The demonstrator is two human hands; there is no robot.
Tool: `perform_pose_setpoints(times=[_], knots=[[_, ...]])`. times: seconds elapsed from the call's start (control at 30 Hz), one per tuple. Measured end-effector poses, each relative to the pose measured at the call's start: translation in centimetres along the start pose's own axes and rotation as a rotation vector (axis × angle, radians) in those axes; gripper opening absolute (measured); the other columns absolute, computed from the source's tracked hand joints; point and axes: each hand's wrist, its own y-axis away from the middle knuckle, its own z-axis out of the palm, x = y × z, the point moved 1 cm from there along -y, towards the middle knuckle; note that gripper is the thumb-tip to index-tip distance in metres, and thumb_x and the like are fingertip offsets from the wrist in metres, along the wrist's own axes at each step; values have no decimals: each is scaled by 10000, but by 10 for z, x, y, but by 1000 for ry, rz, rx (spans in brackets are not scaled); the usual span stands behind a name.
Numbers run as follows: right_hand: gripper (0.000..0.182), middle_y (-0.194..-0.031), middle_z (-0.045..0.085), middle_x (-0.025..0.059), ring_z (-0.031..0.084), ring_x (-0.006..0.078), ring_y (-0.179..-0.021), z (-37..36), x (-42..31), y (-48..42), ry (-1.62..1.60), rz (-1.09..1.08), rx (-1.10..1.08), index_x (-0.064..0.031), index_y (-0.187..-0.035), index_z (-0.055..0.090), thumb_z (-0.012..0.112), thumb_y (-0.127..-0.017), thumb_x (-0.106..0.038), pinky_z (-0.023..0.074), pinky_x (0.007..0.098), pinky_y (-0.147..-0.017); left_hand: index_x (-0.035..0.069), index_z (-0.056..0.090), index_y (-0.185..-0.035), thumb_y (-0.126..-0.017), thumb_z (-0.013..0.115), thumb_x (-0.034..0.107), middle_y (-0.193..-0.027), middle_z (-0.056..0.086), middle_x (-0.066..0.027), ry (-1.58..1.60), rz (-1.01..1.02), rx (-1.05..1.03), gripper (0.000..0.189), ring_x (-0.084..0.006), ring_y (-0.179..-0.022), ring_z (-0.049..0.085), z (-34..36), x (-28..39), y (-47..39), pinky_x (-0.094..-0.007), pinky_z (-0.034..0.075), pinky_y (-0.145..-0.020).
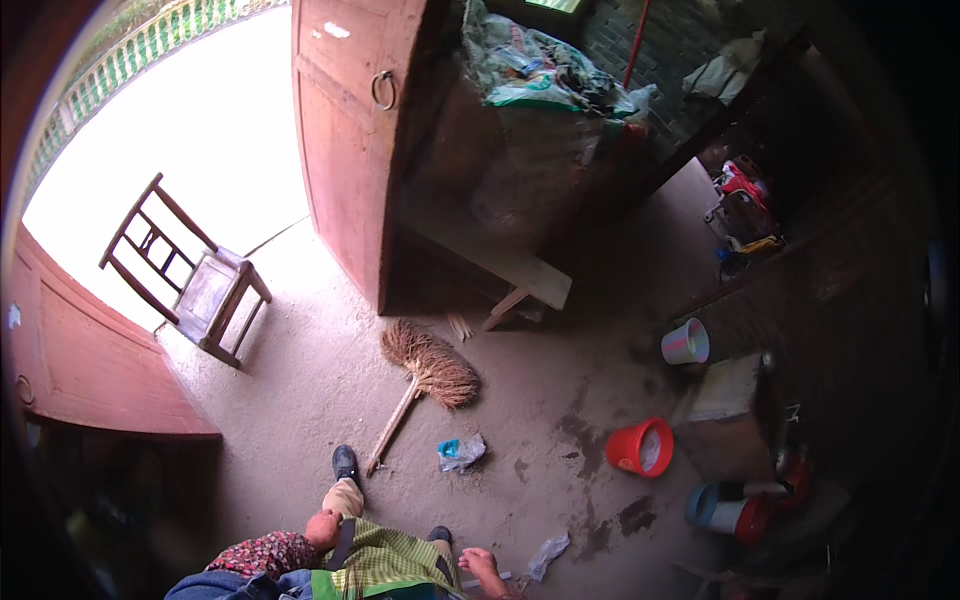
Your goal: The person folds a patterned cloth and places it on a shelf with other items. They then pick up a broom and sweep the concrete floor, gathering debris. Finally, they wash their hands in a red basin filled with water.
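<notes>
My left hand [323, 529] is loosely curled beside the green checked apron [382, 551], at the end of a floral sleeve; whether it grips anything cannot be told. On the other side of the apron my right hand [480, 561] hangs with bent fingers, nothing visible in it. A broom [431, 364] with brown bristles lies on the floor ahead, its handle end near my dark shoe [345, 463]. Right of the handle lies a crumpled clear plastic bag with a blue part [461, 453]. Another crumpled plastic piece [549, 556] lies right of my right hand.
A wooden chair [214, 289] stands at the doorway by a red wooden door [345, 150]. A wooden bench [540, 279] juts out beyond the broom. Rightward are a red bucket [622, 448], a white bucket [677, 345] and a box [724, 390]. Dark patches mark the floor.
</notes>
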Motion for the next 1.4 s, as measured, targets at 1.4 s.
perform_pose_setpoints(times=[1.4], knots=[[157, -716, 500, 63, 507, 140, -538, 248, -171, -353, -362, -35, -231, -36, -859, 450, 567, -764, -81, 471, 310, -474, 111, 587, -862, -736, 550, 193, -843, 556, -42, -71, 99, -78, 155, -225, -900, 528, 63, -49, -139, -358, 397, -813]])
